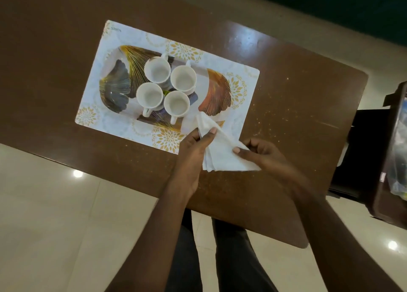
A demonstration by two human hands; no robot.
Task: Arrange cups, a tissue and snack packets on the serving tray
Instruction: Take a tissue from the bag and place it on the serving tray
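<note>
Several white empty cups (pixel 157 69) stand close together in the middle of the serving tray (pixel 114 89), which has dark and gold leaf patterns. The tray rests on a white placemat (pixel 237 106) with gold flowers. A white tissue (pixel 222 157), folded into a triangle, hangs over the mat's near edge, its tip reaching the tray's near right corner. My left hand (pixel 193 150) pinches its left side with the thumb on top. My right hand (pixel 262 155) pinches its right corner. No snack packets show.
The brown wooden table (pixel 297 106) runs diagonally, with specks on its right part. A dark chair or stand (pixel 370 150) and a plastic-wrapped item (pixel 398 150) sit at the right edge. Glossy cream floor tiles (pixel 55 225) and my legs lie below the table.
</note>
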